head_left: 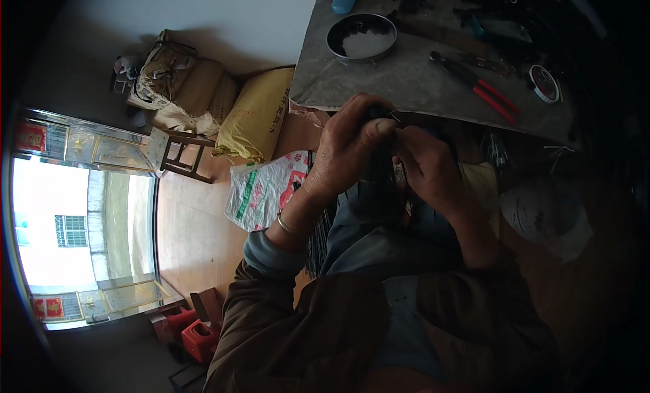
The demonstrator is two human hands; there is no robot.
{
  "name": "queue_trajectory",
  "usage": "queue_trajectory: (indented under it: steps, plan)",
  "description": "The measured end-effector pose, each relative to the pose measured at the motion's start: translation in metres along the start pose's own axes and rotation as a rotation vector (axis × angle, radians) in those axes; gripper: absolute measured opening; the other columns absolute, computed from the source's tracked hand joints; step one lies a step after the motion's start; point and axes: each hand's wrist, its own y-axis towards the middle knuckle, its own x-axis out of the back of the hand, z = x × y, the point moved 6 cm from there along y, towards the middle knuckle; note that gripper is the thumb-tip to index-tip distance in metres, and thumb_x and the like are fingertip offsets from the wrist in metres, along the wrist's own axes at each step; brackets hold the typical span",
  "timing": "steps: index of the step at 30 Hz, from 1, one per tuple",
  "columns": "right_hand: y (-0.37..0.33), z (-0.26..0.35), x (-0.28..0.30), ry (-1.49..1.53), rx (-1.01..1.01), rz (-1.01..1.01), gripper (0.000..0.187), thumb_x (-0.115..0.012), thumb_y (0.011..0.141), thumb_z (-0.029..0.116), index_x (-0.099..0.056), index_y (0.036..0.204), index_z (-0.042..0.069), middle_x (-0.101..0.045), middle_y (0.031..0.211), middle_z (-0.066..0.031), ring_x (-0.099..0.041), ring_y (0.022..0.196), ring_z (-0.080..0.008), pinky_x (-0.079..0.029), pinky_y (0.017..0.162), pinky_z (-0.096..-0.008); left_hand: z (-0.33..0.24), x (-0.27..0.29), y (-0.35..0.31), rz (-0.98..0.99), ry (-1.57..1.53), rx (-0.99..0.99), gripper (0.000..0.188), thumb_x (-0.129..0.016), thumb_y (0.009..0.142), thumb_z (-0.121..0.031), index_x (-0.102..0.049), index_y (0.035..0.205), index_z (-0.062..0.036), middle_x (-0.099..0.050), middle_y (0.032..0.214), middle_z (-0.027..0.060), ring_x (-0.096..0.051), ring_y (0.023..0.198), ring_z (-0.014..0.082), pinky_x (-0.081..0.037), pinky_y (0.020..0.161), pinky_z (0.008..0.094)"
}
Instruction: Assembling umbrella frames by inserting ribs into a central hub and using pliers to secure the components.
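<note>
My left hand (342, 142) is closed in front of the table's near edge, its thumb pressed over something dark. A thin, pale, wire-like tip (393, 113) sticks out by that thumb. Close against it on the right, my right hand (433, 168) has its fingers bent and pinched together toward the same spot. What they pinch is too small and dark to name. Dark strands (381, 166) hang below, between the two hands, over my lap. More long, dark, thin rods or strands (318, 241) lie beside my left thigh.
On the grey table (413, 88) are a metal bowl (362, 37) with white material, red-handled pliers (477, 88), a round lidded tin (544, 83) and a teal box (501, 31). Yellow sacks (254, 115), a wooden stool (186, 156) and red containers (200, 339) stand to the left.
</note>
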Motion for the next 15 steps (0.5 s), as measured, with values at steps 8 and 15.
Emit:
queue_trajectory:
  steps: [8, 15]
  plan:
    - [-0.002, 0.005, -0.002, -0.091, 0.064, -0.024, 0.018, -0.059, 0.083, -0.001, -0.058, 0.101, 0.003, -0.057, 0.082, -0.0133, -0.060, 0.072, -0.0319, -0.047, 0.058, -0.0386, -0.007, -0.001, 0.000, 0.017, 0.074, -0.032, 0.029, -0.062, 0.091, -0.026, -0.055, 0.105, -0.0016, -0.056, 0.091, 0.0082, -0.055, 0.086, 0.0155, -0.045, 0.076, 0.0285]
    - [-0.002, 0.002, -0.005, -0.056, 0.008, 0.000, 0.024, -0.059, 0.083, -0.001, -0.058, 0.107, 0.003, -0.058, 0.083, -0.0141, -0.061, 0.073, -0.0325, -0.048, 0.060, -0.0379, -0.004, 0.002, 0.001, 0.086, 0.104, -0.114, 0.038, -0.058, 0.093, -0.035, -0.058, 0.107, -0.0003, -0.056, 0.097, 0.0100, -0.055, 0.094, 0.0185, -0.045, 0.082, 0.0302]
